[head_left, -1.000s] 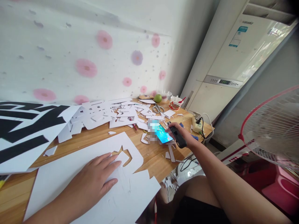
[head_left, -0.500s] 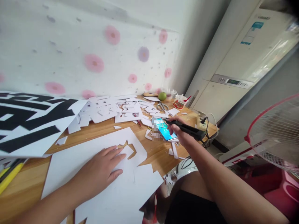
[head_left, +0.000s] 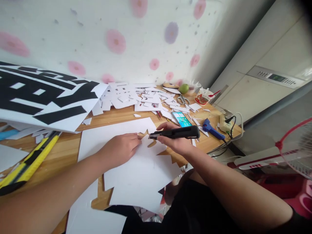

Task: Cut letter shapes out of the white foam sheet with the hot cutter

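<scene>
1. Head view, centre: holds a black utility knife (head_left: pixel 181 132) in the right hand (head_left: pixel 176 144), with fingers curled around the front of the handle and the thumb on its near side.
2. Points the blade (head_left: pixel 153 135) left, over a cut-out opening in a large white board (head_left: pixel 136 175); hard to tell whether touching it at the tip or just above.
3. Rests the left hand (head_left: pixel 122 148) palm down on the same board, with fingers together, unclenched and grasping nothing, and with fingertips beside the opening, near the blade tip.
4. Beneath both hands: the board, lying on a wooden table (head_left: pixel 55 152), with a jagged near edge reaching out over the lap.
5. Beyond the right hand: a lit phone (head_left: pixel 182 119); farther right, a blue glue gun (head_left: pixel 213 130).
6. Along the flowered wall covering (head_left: pixel 92 39): white scraps (head_left: pixel 123 97), scissors (head_left: pixel 182 100), a green fruit (head_left: pixel 183 88) and a paper bowl (head_left: pixel 202 97) with a red spoon.
7. Far left: a yellow cutter (head_left: pixel 32 159), near a sheet printed with large black shapes (head_left: pixel 48 94).
</scene>
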Available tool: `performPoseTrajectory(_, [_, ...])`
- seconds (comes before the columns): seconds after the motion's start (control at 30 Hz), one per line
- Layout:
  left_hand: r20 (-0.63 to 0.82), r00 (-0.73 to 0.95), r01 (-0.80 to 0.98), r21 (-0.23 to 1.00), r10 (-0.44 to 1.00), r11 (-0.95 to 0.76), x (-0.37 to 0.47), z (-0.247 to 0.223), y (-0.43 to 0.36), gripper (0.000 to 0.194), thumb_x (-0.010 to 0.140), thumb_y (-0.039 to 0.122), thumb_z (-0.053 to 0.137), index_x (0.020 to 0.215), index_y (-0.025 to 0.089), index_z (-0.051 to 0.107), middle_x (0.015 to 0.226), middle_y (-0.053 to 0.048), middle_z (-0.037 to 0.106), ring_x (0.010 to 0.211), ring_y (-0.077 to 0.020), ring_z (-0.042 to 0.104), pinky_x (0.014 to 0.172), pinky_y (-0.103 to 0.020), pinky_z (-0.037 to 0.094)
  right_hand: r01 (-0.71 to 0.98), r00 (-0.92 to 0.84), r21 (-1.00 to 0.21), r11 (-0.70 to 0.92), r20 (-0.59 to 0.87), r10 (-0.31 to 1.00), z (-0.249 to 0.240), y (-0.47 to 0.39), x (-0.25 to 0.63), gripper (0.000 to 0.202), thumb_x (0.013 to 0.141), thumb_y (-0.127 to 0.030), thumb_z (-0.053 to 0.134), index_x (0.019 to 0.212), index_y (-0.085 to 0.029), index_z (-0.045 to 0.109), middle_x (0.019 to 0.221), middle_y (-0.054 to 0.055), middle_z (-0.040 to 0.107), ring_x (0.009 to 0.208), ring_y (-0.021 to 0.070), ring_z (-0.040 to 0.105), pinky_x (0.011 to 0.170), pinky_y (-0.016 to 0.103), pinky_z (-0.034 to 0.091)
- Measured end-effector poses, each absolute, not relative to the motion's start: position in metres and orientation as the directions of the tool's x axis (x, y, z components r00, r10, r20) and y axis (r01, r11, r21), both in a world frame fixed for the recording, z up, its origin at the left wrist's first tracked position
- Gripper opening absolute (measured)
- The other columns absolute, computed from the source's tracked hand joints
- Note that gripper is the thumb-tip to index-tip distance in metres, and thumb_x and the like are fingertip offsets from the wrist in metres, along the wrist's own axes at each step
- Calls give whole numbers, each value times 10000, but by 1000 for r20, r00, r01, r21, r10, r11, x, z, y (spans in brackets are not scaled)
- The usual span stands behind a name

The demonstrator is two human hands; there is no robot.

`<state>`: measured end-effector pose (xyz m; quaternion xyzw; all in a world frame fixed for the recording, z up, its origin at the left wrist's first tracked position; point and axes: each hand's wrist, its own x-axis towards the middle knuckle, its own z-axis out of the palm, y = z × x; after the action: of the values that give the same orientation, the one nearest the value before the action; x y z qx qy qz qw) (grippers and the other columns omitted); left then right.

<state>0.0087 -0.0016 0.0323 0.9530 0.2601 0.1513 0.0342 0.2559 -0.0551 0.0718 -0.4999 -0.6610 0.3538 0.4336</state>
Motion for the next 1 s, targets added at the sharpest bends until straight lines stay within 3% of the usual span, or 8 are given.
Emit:
performPoseTrajectory(0.2, [260,805,506,167,533,-846,9,32,0,352,907,169,436,1064,194,750,1219,-48,742,1127,-203,697,1000,-349,564,433,-281,-856,282,169,945,64,-60,256,266,804,-292,742,1046,-216,662,918,33,743,753,163,688,640,287,563])
performPoseTrajectory(0.4, [227,801,520,196,555,-831,10,35,1,414,872,141,413,1107,208,747,1281,-12,720,1217,-176,657,1085,-335,503,438,-416,-799,412,226,881,59,-60,256,265,874,-279,710,1135,-243,682,995,29,746,826,159,705,754,291,586])
performPoseTrajectory(0.63, [217,792,531,217,571,-819,11,35,0,433,887,130,392,1135,191,741,1275,-28,722,1192,-184,673,1068,-325,510,505,-454,-713,487,260,852,59,-60,252,299,873,-240,693,1172,-243,687,1069,47,774,924,182,723,851,310,571])
performPoseTrajectory(1.0, [219,775,561,194,593,-805,9,35,2,386,853,87,432,1045,191,749,1237,-31,738,1161,-204,689,1044,-346,530,571,-463,-610,550,313,829,49,-54,251,285,892,-322,681,1167,-247,691,1033,51,772,895,188,719,811,299,560])
